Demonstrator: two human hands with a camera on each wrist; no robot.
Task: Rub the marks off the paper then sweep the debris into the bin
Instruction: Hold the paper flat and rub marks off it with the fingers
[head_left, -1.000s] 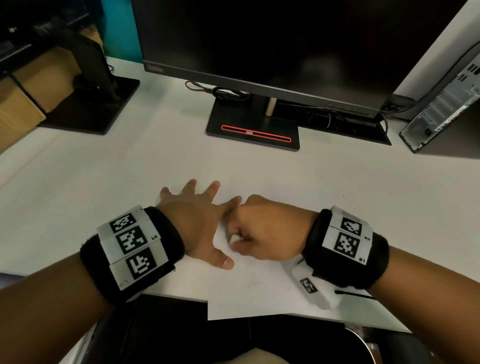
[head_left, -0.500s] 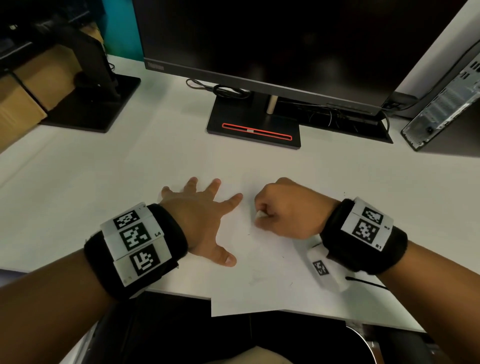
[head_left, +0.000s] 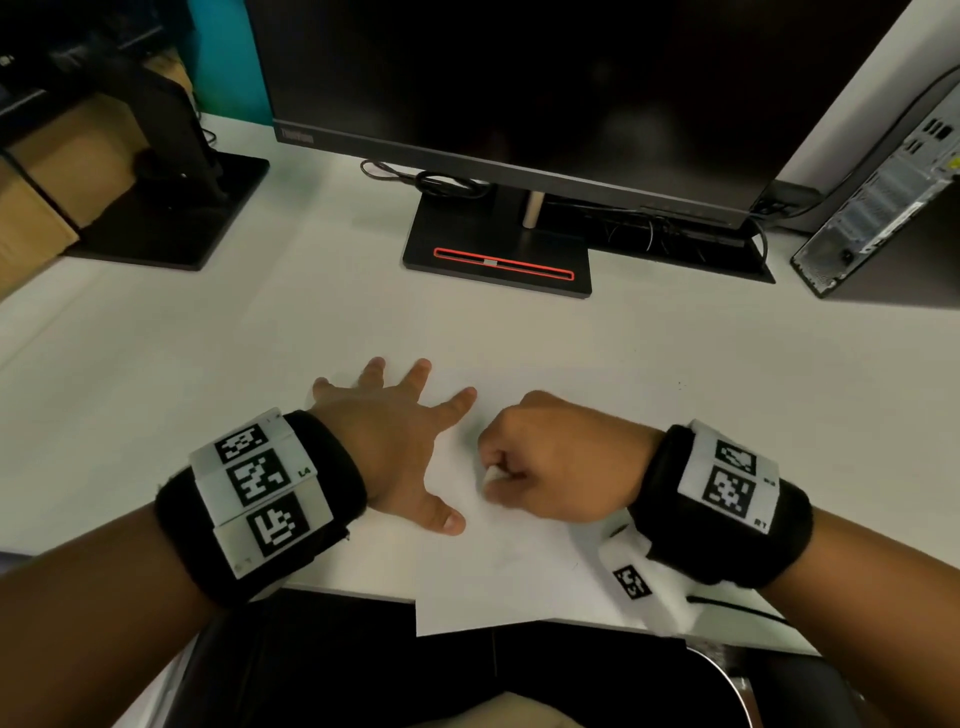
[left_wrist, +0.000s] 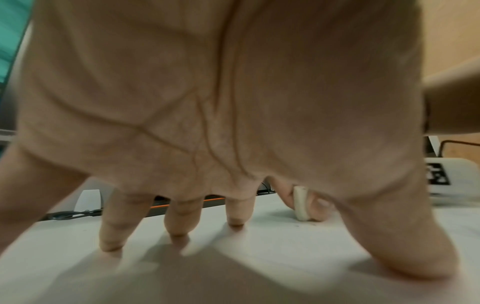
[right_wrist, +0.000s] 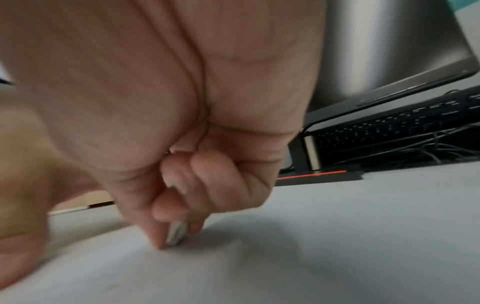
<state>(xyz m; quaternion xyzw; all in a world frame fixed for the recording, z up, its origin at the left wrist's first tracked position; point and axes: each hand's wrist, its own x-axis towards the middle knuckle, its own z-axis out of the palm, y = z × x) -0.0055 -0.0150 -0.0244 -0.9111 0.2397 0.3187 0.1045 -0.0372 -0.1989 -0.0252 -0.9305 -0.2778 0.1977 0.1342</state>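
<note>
A white sheet of paper (head_left: 498, 571) lies on the white desk, its near corner hanging over the front edge. My left hand (head_left: 395, 431) presses flat on the paper's left part with fingers spread (left_wrist: 179, 218). My right hand (head_left: 550, 462) is curled and pinches a small white eraser (head_left: 492, 474) against the paper, just right of the left index finger. The eraser (left_wrist: 300, 203) stands on edge between thumb and fingers, and its tip (right_wrist: 176, 234) touches the sheet. Tiny dark specks (left_wrist: 297, 226) lie near it. No bin is in view.
A black monitor (head_left: 545, 88) on a stand with a red stripe (head_left: 501, 260) is behind the paper. A second stand (head_left: 171, 202) sits at the back left, a computer case (head_left: 883, 197) at the back right. Cables (head_left: 431, 182) lie by the monitor base.
My right hand with the eraser moved right and away from the left index finger, then came back down and left a little. The left hand stayed pressed on the paper.
</note>
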